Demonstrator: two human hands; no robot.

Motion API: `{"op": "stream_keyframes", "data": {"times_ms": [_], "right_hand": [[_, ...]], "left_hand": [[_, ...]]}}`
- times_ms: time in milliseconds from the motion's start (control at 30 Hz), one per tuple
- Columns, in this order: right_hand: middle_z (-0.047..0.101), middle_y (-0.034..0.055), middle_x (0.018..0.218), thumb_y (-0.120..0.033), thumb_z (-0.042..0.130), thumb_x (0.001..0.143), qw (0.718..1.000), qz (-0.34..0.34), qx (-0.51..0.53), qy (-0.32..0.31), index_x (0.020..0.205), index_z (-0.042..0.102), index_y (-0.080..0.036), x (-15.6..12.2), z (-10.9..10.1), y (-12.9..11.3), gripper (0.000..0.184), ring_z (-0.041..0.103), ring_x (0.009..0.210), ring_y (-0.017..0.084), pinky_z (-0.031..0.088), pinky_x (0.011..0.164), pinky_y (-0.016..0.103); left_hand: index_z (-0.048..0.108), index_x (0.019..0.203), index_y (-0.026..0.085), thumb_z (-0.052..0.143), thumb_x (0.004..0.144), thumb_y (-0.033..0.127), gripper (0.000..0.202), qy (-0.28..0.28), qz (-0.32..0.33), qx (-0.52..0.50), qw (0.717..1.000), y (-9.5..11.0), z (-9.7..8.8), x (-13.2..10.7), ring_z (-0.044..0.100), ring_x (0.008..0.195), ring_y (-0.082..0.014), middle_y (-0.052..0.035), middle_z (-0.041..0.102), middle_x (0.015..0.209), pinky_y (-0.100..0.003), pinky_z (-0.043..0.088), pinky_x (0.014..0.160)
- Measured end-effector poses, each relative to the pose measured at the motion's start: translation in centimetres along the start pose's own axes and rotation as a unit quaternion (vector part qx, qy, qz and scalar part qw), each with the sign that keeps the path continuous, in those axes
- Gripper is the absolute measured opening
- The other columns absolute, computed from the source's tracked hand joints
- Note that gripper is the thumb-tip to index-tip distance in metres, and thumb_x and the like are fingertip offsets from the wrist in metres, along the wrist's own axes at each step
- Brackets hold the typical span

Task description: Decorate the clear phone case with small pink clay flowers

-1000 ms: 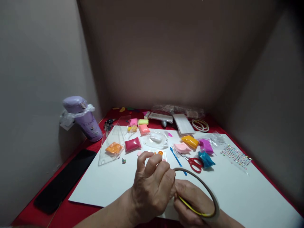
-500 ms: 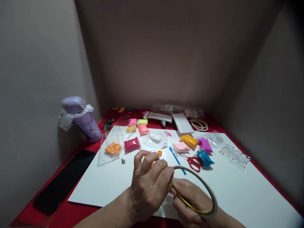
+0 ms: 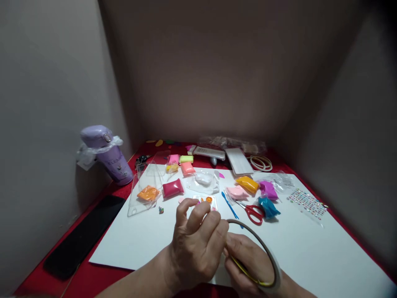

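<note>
Left hand (image 3: 198, 246): fingers curled, closed on the left side of a hoop (image 3: 267, 251); fingertips hidden. Right hand (image 3: 250, 260): thumb and fingers pinched together at the same side. Hoop sits tilted, above the near part of a white board (image 3: 310, 244). Scissors (image 3: 249, 212) lie beyond, beside a blue tool (image 3: 230, 205).

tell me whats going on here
A person's right hand holds a ring, dark with yellow showing along its lower part, above a white sheet. The left hand meets it at the ring's left edge, fingertips hidden. Beyond the hands, red-handled scissors, a slim blue tool and a crimson packet lie on the sheet.
</note>
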State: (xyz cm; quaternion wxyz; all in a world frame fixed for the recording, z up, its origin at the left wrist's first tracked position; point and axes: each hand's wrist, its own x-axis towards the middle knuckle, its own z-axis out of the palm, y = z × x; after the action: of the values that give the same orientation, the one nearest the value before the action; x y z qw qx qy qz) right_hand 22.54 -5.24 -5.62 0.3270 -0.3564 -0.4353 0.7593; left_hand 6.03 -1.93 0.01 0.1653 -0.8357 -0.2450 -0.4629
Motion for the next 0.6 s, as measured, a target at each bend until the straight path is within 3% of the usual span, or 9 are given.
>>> {"op": "stream_keyframes", "data": {"times_ms": [300, 400, 467, 533, 600], "right_hand": [[0.06, 0.0078, 0.117, -0.032, 0.058, 0.093, 0.998, 0.055, 0.04, 0.003, 0.12, 0.056, -0.016, 0.8, -0.4, 1.8, 0.031, 0.063, 0.096, 0.02, 0.054, 0.08, 0.04], [0.065, 0.0021, 0.082, -0.041, 0.052, 0.095, 0.996, 0.066, 0.055, 0.006, 0.098, 0.062, -0.012, 0.7, -0.1, 2.0, 0.031, 0.061, 0.061, 0.011, 0.053, 0.055, 0.025], [0.05, -0.0057, 0.049, -0.056, 0.045, 0.093, 0.995, 0.071, 0.063, 0.005, 0.072, 0.057, -0.013, 0.3, 0.2, 1.3, 0.05, 0.041, 0.034, 0.005, 0.037, 0.034, 0.017], [0.031, -0.0111, 0.035, -0.066, 0.043, 0.088, 0.995, 0.07, 0.072, 0.003, 0.06, 0.048, -0.017, -0.2, 0.8, -0.1, 0.057, 0.022, 0.026, 0.002, 0.023, 0.028, 0.015], [0.03, -0.0121, 0.033, -0.067, 0.052, 0.083, 0.994, 0.07, 0.083, -0.012, 0.06, 0.043, -0.019, -0.6, 1.4, -1.7, 0.054, 0.021, 0.027, 0.001, 0.021, 0.029, 0.014]], "left_hand": [[0.064, 0.081, 0.009, 0.051, 0.084, 0.007, 0.013, -0.011, 0.001, 0.005, 1.0, 0.1, 0.0, 0.1, 0.054, 0.091, -0.0256, -0.0097, 0.067, 0.078, -0.047, 0.035, 0.088], [0.063, 0.081, 0.009, 0.051, 0.084, 0.008, 0.012, -0.01, 0.002, 0.0, 1.0, 0.0, 0.0, 0.1, 0.054, 0.09, -0.026, -0.0101, 0.066, 0.077, -0.048, 0.035, 0.089], [0.063, 0.081, 0.009, 0.051, 0.084, 0.008, 0.012, -0.004, 0.003, -0.007, 1.0, 0.0, 0.0, 0.0, 0.053, 0.089, -0.026, -0.0101, 0.066, 0.076, -0.048, 0.035, 0.089], [0.063, 0.081, 0.009, 0.052, 0.084, 0.008, 0.012, 0.001, 0.003, -0.014, 1.0, 0.0, 0.0, 0.0, 0.053, 0.09, -0.0258, -0.0097, 0.066, 0.076, -0.048, 0.034, 0.089], [0.063, 0.081, 0.01, 0.053, 0.084, 0.009, 0.01, 0.001, -0.003, -0.015, 1.0, 0.0, -0.1, -0.1, 0.052, 0.09, -0.0253, -0.0088, 0.066, 0.076, -0.047, 0.034, 0.09]]}}
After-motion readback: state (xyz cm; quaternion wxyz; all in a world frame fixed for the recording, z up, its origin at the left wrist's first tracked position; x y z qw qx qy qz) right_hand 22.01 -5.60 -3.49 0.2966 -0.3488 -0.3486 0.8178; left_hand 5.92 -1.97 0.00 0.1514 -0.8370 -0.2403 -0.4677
